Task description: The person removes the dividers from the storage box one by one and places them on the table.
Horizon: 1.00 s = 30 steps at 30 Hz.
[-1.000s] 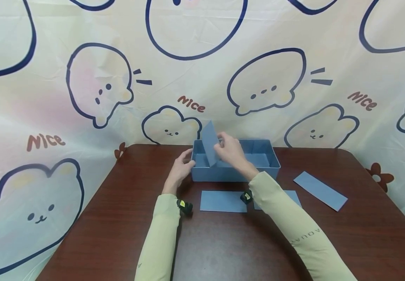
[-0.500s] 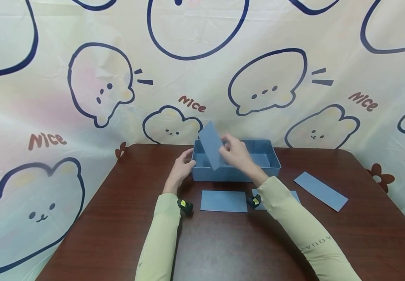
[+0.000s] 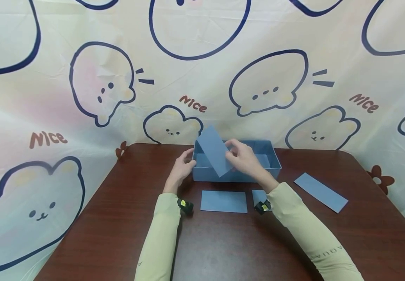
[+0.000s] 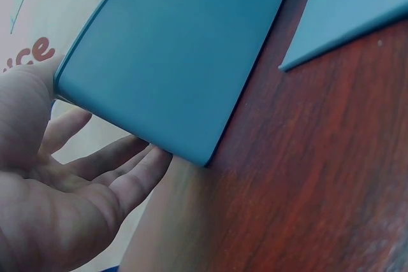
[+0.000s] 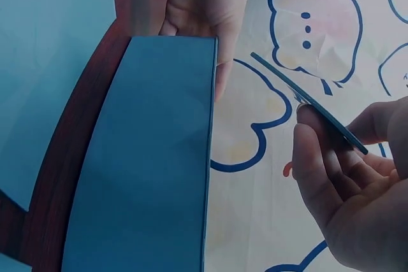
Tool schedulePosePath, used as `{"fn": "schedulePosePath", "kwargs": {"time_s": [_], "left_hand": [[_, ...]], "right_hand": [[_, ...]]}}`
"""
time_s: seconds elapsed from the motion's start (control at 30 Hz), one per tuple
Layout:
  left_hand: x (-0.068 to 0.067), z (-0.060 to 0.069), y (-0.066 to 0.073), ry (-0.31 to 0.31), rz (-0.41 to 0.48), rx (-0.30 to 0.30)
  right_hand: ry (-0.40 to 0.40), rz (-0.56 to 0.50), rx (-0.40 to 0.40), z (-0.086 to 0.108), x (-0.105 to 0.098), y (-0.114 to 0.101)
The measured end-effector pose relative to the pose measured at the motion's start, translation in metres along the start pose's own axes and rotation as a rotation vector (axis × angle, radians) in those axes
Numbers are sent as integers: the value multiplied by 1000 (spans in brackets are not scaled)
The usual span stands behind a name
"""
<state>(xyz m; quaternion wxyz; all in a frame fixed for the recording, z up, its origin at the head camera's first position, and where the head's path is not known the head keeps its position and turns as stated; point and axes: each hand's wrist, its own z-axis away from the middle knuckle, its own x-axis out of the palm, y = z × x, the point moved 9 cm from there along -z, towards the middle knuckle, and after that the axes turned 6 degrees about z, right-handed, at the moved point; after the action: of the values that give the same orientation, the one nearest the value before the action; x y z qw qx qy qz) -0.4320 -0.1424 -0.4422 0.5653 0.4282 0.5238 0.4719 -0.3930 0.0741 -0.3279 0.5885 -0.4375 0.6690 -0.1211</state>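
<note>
A long blue open-topped box (image 3: 223, 174) stands near the table's back edge. My left hand (image 3: 182, 167) holds its left end. In the left wrist view the thumb reaches over the rim while the fingers touch the end wall. Tilted above the box's left part is a thin flat blue panel (image 3: 214, 151), pinched by my right hand (image 3: 244, 157) along its right edge. The right wrist view has this panel (image 5: 312, 103) edge-on between thumb and fingers. Part of the box's interior is hidden behind panel and hand.
Before the box lies one blue panel (image 3: 224, 201). Another panel (image 3: 259, 197) is partly covered by the right wrist camera and sleeve. A longer blue strip (image 3: 321, 192) lies slanted at the right. A printed cloth (image 3: 216, 78) hangs behind the brown table (image 3: 220, 249).
My right hand has moved right and toward me, bringing the pinched panel lower and turning its face more to the front. The left hand has stayed at the box's left end.
</note>
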Motion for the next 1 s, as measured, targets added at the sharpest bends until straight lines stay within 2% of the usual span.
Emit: {"fn": "schedulePosePath", "kwargs": {"time_s": [0.3, 0.63, 0.83, 1.0], "left_hand": [[0, 1, 0, -5, -5, -4], [1, 1, -2, -3, 6, 2], [1, 0, -1, 5, 7, 3], [0, 0, 0, 13, -6, 5]], "right_hand": [[-9, -20, -25, 15, -6, 1], [-71, -74, -81, 34, -1, 4], [-79, -55, -110, 47, -3, 7], [-76, -38, -98, 57, -8, 12]]}}
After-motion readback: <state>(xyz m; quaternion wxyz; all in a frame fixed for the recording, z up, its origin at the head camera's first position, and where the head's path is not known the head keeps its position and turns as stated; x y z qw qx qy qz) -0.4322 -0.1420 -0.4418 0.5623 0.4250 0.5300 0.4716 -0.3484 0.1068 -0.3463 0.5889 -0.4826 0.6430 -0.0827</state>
